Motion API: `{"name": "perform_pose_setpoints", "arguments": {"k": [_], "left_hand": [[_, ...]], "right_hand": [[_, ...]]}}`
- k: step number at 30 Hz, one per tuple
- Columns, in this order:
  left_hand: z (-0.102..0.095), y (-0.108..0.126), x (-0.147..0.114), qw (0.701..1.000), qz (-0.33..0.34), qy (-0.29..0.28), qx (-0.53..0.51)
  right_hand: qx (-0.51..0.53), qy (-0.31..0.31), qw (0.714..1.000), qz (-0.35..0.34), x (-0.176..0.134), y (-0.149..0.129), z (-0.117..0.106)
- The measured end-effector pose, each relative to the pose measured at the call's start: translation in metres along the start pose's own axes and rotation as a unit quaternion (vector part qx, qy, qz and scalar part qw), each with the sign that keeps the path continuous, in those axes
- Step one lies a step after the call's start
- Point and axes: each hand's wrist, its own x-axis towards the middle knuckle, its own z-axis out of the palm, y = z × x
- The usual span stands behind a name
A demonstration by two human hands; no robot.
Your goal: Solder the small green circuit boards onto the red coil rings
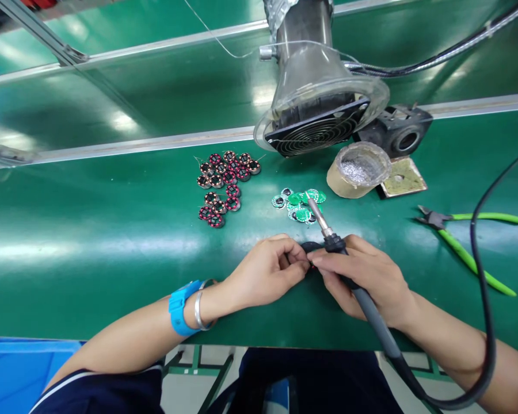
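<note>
My right hand (pixel 366 282) is closed around a soldering iron (pixel 373 319), whose metal tip points up and away over the pile of green discs. Its thumb and finger also reach to my left fingertips. My left hand (pixel 271 269), with a blue band and a silver bangle at the wrist, is closed in a pinch at a small dark round part (pixel 311 246). A bit of red shows at its lower edge; the fingers hide most of it. Just beyond my hands lie several small green and white round circuit boards (pixel 302 215), loosely heaped.
Several wound ring coils (pixel 218 181) in red, orange and black sit at the left of the boards. Above hangs a fume extractor (pixel 317 129). A tub of silvery bits (pixel 347 172), an iron stand with sponge (pixel 403 175) and green-handled cutters (pixel 440 221) stand right. The iron's cable (pixel 483 276) loops over my right forearm.
</note>
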Motion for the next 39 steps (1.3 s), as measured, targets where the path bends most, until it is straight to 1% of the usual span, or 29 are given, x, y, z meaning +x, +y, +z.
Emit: {"name": "perform_pose_setpoints", "arguments": {"k": [6,11,13,16,19,21,26,30,33,36,39], "left_hand": [[0.001,0.000,-0.001,1.000,0.002,0.014,0.000],[0.001,-0.001,0.000,0.999,0.023,0.027,0.025],[0.001,-0.002,0.000,0.999,0.020,0.031,0.025],[0.003,-0.002,0.000,0.999,0.007,0.038,0.021],[0.004,-0.002,0.000,0.999,0.000,0.048,0.018],[0.005,-0.003,0.000,0.998,-0.002,0.053,0.015],[0.007,-0.003,-0.002,0.997,0.014,0.065,0.025],[0.009,-0.003,-0.004,0.996,0.034,0.071,0.038],[0.010,-0.004,-0.005,0.996,0.038,0.071,0.040],[0.011,-0.004,-0.004,0.995,0.040,0.079,0.051],[0.012,-0.005,-0.003,0.993,0.047,0.089,0.059]], "right_hand": [[0.001,0.006,1.000,0.009,-0.003,-0.002,0.000],[0.007,-0.003,1.000,0.007,-0.005,-0.003,0.000],[0.002,0.006,1.000,0.009,-0.005,-0.004,-0.001],[-0.034,0.036,0.998,0.033,-0.002,-0.005,-0.002],[-0.071,0.027,0.995,0.058,0.002,-0.005,-0.003],[-0.059,0.012,0.996,0.065,0.004,-0.004,-0.004],[0.023,-0.024,0.993,0.109,0.005,0.001,-0.007],[0.045,-0.038,0.990,0.131,0.004,0.003,-0.007],[0.039,-0.034,0.990,0.133,0.005,0.002,-0.007],[0.017,-0.023,0.992,0.122,0.006,-0.001,-0.010],[0.007,0.005,0.993,0.121,0.004,-0.007,-0.016]]}}
